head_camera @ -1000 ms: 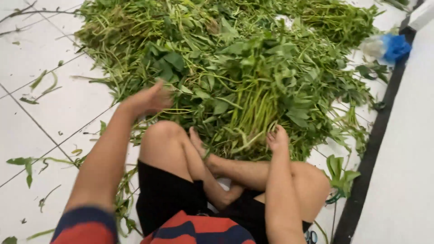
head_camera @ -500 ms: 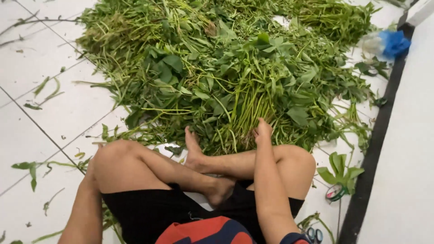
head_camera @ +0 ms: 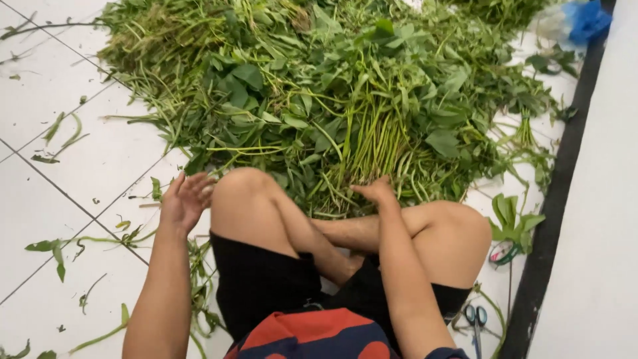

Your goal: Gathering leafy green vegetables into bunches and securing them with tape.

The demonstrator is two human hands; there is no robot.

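Note:
A big heap of green leafy stalks point(head_camera: 332, 100) covers the white tiled floor point(head_camera: 86, 153) in front of my crossed legs. My left hand point(head_camera: 184, 199) hovers open beside my left knee, palm turned inward, holding nothing. My right hand point(head_camera: 377, 191) rests with fingers curled on the cut ends of a bunch of long green stems point(head_camera: 372, 143) at the near edge of the heap; whether it grips them is unclear.
Loose leaves and stems point(head_camera: 56, 249) lie scattered on the tiles at left. Scissors point(head_camera: 475, 318) and a roll of tape point(head_camera: 503, 252) lie by my right leg. A blue and clear plastic bag point(head_camera: 577, 21) sits at top right, next to a black strip point(head_camera: 555, 199).
My left hand has come back from the heap, dropped out of sight behind my knee, and now hangs open beside the left knee. My right hand stays at the stem ends.

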